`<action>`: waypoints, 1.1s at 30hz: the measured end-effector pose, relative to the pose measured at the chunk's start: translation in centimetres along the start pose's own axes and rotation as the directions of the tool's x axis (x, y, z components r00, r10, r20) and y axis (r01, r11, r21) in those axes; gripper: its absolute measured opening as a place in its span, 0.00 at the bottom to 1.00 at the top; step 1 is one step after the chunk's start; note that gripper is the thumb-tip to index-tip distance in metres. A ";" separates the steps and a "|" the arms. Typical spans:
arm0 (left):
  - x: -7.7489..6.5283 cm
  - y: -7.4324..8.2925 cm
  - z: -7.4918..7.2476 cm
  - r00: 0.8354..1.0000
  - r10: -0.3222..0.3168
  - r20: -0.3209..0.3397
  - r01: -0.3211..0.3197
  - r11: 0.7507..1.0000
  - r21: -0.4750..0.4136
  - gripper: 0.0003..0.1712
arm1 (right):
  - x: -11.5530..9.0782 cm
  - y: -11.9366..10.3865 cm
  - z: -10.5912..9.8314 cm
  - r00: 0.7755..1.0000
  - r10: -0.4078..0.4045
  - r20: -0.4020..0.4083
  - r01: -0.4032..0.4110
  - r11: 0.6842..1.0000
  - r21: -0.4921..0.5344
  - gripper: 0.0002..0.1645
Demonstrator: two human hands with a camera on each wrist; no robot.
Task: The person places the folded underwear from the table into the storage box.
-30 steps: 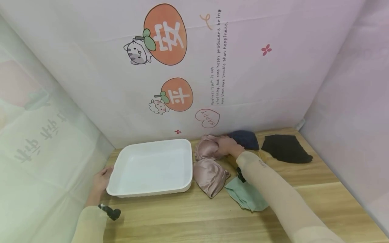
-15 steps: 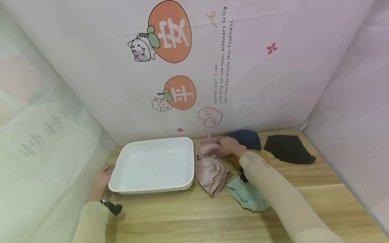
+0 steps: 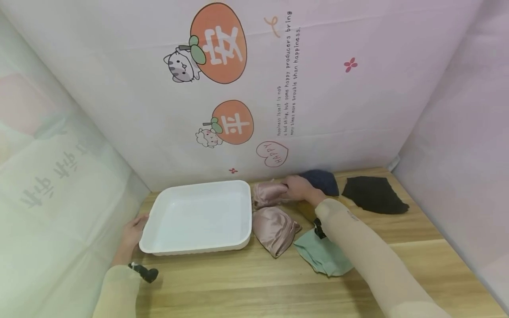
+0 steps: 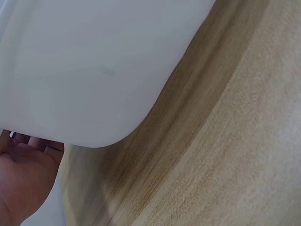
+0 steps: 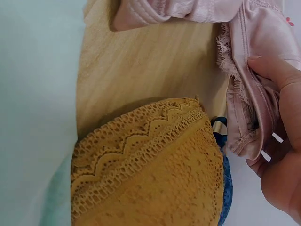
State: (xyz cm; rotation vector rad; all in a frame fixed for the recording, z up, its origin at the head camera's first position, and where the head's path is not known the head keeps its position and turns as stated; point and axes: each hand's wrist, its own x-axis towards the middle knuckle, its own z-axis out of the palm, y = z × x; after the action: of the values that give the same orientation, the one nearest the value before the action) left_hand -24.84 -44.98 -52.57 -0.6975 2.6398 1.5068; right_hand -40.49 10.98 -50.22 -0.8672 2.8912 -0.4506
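At the back of the table, my right hand (image 3: pixel 298 187) pinches the edge of one cup of a pink satin bra (image 3: pixel 274 229). In the right wrist view, thumb and fingers hold the lace-trimmed cup (image 5: pixel 254 94), which is lifted and folded. The other cup lies flat nearer me. My left hand (image 3: pixel 133 232) grips the left rim of a white plastic tray (image 3: pixel 199 251), its fingertips hidden under the edge in the left wrist view. Nothing is seen inside the tray, which stands left of the bra.
A mustard lace bra cup (image 5: pixel 155 165) lies below my right wrist. Behind that hand is a navy piece (image 3: pixel 321 182). A black cloth piece (image 3: pixel 374 194) lies at right, and a mint green one (image 3: pixel 322 256) nearer me. Printed curtains (image 3: pixel 338 110) enclose the table.
My right hand has drawn the far pink cup up and folded it, so it looks narrower. The left hand and the tray stay in place; the view shifts slightly.
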 end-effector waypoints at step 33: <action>-0.2 -0.1 0.2 0.999 -0.049 -0.008 0.049 0.998 -0.040 0.41 | -0.8 -3.9 -7.6 0.964 -0.001 -0.267 0.029 0.994 0.101 0.17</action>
State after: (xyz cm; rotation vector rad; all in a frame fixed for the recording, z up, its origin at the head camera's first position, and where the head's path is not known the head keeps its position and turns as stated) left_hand -24.68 -44.82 -52.70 -0.7669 2.5857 1.5507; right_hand -39.11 10.23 -41.83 -0.8738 3.0667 -0.7685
